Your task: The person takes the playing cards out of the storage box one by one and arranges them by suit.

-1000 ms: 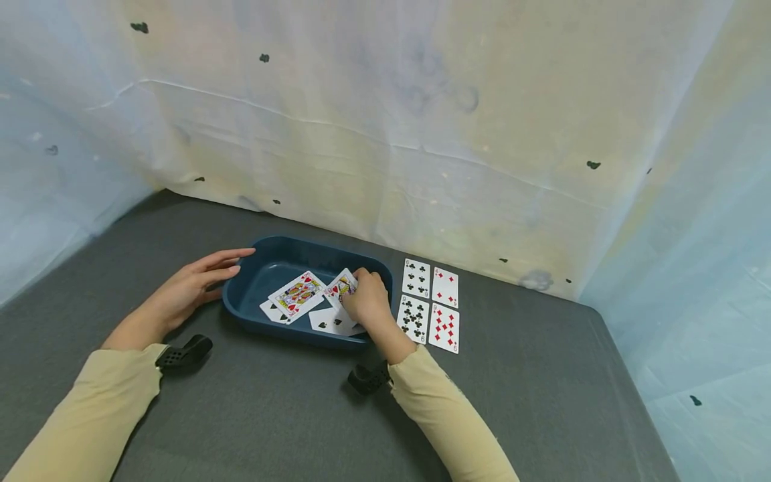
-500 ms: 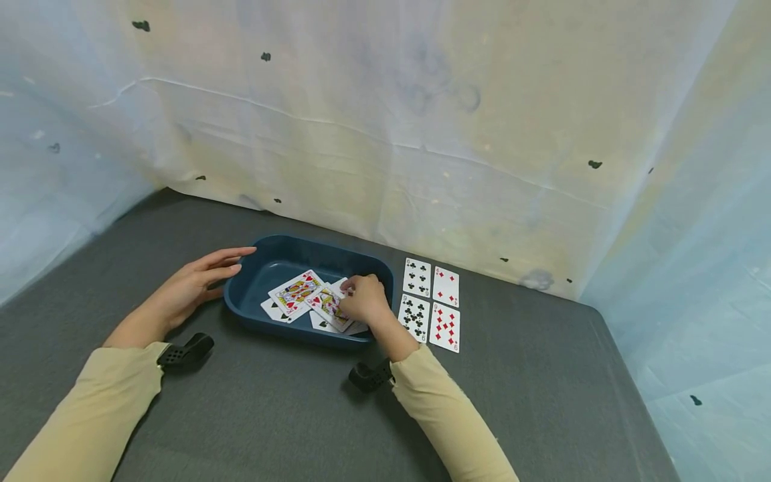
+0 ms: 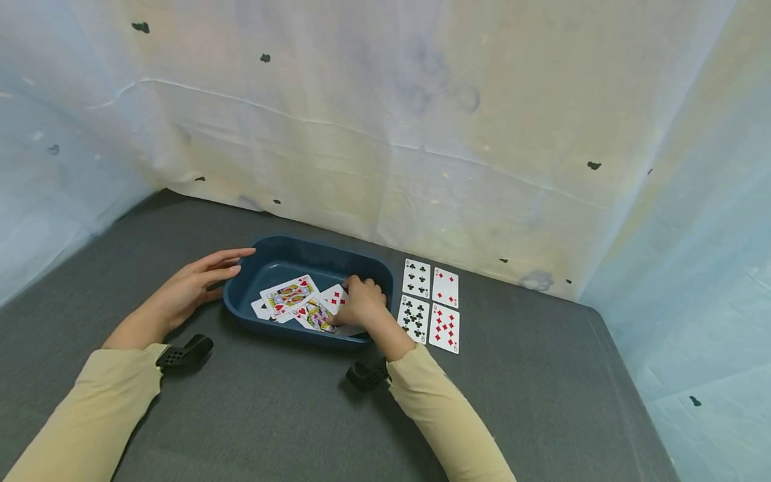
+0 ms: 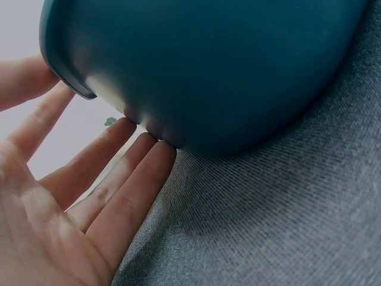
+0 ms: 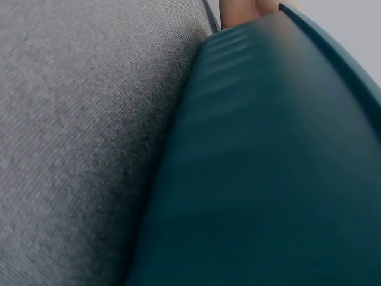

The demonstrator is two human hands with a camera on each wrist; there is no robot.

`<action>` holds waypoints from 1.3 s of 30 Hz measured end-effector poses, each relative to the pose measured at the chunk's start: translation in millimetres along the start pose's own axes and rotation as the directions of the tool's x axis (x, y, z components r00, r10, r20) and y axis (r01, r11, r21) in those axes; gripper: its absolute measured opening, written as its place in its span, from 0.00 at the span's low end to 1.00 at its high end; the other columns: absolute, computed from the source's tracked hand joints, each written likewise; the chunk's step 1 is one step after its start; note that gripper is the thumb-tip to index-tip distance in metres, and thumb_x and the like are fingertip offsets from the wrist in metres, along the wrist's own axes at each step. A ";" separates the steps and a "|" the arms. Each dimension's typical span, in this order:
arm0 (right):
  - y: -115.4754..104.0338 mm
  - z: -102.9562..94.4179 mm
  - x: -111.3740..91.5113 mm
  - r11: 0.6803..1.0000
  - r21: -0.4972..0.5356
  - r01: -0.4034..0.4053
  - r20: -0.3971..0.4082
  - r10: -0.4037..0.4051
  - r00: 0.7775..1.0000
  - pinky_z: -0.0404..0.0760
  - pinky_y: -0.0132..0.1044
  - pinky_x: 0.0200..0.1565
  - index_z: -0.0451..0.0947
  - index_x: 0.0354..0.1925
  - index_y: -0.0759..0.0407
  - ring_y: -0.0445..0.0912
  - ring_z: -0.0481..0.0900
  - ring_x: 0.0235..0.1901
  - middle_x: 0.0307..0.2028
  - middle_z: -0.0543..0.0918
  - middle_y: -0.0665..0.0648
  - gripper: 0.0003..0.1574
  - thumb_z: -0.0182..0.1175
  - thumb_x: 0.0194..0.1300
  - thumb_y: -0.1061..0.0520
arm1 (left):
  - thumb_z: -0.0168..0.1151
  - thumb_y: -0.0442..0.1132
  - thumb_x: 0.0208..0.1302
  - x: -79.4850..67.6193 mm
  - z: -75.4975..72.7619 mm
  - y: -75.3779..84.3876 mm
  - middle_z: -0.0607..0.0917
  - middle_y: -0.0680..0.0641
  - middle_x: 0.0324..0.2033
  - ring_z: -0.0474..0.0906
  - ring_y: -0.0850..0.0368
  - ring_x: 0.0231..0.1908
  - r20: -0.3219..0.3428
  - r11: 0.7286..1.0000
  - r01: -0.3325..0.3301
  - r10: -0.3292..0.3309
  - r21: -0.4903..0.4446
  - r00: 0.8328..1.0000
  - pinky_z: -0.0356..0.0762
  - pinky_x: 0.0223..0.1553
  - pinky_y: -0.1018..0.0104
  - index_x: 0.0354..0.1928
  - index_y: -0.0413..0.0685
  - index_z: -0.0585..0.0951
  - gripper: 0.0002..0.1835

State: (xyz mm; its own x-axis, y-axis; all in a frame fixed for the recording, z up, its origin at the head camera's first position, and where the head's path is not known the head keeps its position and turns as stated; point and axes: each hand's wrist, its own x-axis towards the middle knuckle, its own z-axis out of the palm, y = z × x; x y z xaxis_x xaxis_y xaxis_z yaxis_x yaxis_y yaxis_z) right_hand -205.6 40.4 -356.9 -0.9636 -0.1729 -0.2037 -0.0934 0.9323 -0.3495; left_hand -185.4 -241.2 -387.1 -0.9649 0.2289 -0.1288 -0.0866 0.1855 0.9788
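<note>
In the head view, a dark blue oval tray [image 3: 289, 331] holds several face-up playing cards. A king of hearts [image 3: 290, 296] lies leftmost on top, over a partly covered card [image 3: 261, 309] with black pips. Overlapping it is a red-suited face card [image 3: 314, 313], and behind that shows a diamond card [image 3: 333, 294]. My right hand [image 3: 364, 306] reaches down into the tray's right part, thumb at the face card, fingertips hidden from view. My left hand [image 3: 193, 288] rests extended fingers against the tray's left end; the left wrist view shows fingertips [image 4: 166, 152] touching its outer wall.
Right of the tray, cards lie in two rows: six of clubs [image 3: 416, 278], four of diamonds [image 3: 446, 287], nine of clubs [image 3: 413, 318] and nine of diamonds [image 3: 444, 328]. A patterned cloth [image 3: 385, 100] hangs behind the grey table [image 3: 271, 415].
My right hand has shifted the red face card left and toward the tray's near side, then moved its fingers off it. The king slid slightly left, and a diamond card came into view. Left hand unchanged.
</note>
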 end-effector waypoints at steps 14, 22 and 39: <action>7.8 -0.8 0.2 0.890 0.455 0.023 0.024 -0.038 0.999 0.70 0.30 0.29 0.75 0.42 0.60 0.43 0.72 0.31 0.35 0.78 0.55 0.19 0.70 0.57 0.54 | 0.50 0.53 0.72 1.5 0.4 -0.6 0.46 0.39 0.74 0.40 0.37 0.71 -0.004 1.000 0.006 -0.006 0.002 1.000 0.45 0.62 0.25 0.73 0.54 0.57 0.32; 8.8 -3.8 -1.1 0.822 0.564 0.084 -0.031 -0.080 0.996 0.71 0.28 0.25 0.77 0.49 0.63 0.40 0.73 0.24 0.31 0.82 0.57 0.20 0.67 0.58 0.61 | 0.50 0.51 0.73 1.3 0.1 -0.9 0.46 0.38 0.74 0.41 0.38 0.70 0.001 1.000 0.002 -0.002 -0.005 1.000 0.45 0.62 0.25 0.73 0.55 0.57 0.31; 19.6 -11.2 -20.9 0.751 0.569 0.334 -0.413 -0.090 0.906 0.78 0.31 0.30 0.71 0.53 0.65 0.51 0.84 0.34 0.37 0.85 0.64 0.15 0.55 0.70 0.60 | 0.51 0.54 0.71 2.6 -1.5 -2.2 0.45 0.39 0.74 0.40 0.38 0.70 0.005 1.000 0.009 -0.009 -0.008 1.000 0.45 0.62 0.24 0.73 0.57 0.58 0.32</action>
State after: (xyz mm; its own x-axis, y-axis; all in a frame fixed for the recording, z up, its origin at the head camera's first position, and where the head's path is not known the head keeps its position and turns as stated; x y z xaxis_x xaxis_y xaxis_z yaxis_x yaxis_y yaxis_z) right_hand -190.1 65.9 -349.3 -0.9683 -0.1094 0.2246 -0.2496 0.4616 -0.8513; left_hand -188.1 -242.4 -389.3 -0.9629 0.2316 -0.1382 -0.0973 0.1796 0.9789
